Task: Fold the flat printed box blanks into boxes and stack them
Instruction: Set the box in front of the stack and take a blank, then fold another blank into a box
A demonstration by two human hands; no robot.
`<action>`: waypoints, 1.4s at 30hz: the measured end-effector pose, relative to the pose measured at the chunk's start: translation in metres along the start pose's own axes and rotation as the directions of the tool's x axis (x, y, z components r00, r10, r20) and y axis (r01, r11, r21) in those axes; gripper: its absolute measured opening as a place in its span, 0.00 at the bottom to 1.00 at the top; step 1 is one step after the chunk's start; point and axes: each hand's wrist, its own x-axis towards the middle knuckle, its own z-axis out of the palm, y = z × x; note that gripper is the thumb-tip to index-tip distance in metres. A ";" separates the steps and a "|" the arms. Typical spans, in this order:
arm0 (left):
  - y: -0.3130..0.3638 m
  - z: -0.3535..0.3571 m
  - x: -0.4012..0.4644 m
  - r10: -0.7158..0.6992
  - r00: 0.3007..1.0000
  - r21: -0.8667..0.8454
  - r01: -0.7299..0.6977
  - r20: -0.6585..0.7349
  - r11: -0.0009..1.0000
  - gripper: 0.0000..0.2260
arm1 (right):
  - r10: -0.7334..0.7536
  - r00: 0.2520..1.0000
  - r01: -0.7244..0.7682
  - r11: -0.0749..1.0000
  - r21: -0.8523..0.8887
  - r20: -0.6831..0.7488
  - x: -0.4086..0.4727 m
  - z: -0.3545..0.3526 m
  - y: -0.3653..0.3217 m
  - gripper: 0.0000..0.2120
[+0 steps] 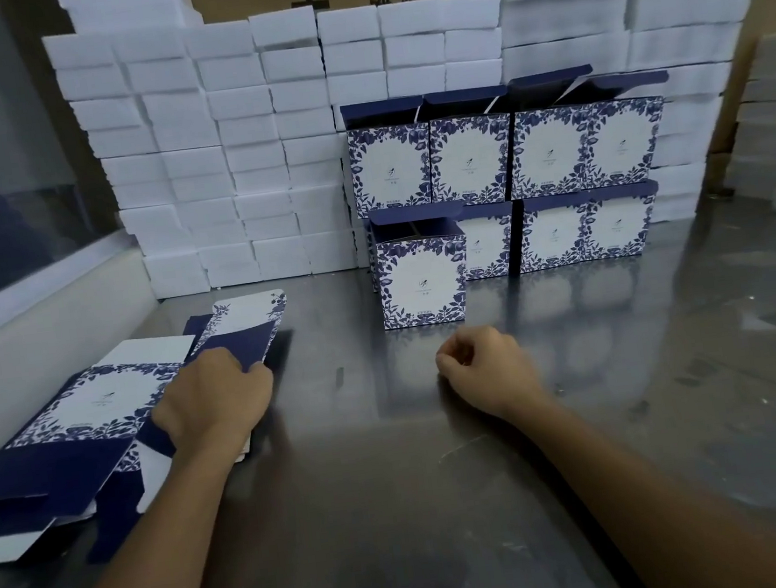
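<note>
The left hand [215, 398] rests on a pile of flat box blanks [97, 412] at the left of the steel table [400, 487], its fingers curled over the top blank's edge. The right hand [480, 365] lies on the bare table, fingers loosely curled, holding nothing. A folded box [421, 284] stands open-topped ahead, just before stacked boxes [552, 176] against white foam blocks [224, 167].

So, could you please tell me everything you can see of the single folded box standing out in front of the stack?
The front box is printed card: a white panel framed by dark blue leaves, with a small central mark. It stands upright on the steel table, top open, navy lid flap raised behind. It sits directly before the lower row of stacked boxes. Neither hand touches it.
</note>
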 end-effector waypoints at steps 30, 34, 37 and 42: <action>0.005 -0.009 -0.006 0.292 0.956 0.267 -0.290 0.037 0.919 0.05 | -0.038 0.999 0.038 0.975 0.218 -0.006 -0.007 -0.002 -0.003 0.05; 0.005 -0.010 -0.010 0.246 0.968 0.252 -0.226 -0.052 0.941 0.07 | -0.038 0.999 0.039 0.978 0.203 -0.010 -0.006 -0.001 -0.004 0.05; 0.004 -0.012 -0.014 0.253 0.958 0.269 -0.211 -0.132 0.940 0.12 | -0.041 0.999 0.043 0.975 0.218 -0.012 -0.007 -0.002 -0.005 0.06; 0.012 -0.020 -0.024 0.411 0.862 0.179 -0.373 -0.297 0.911 0.12 | -0.032 0.999 0.024 0.946 0.324 0.018 -0.011 -0.005 -0.015 0.04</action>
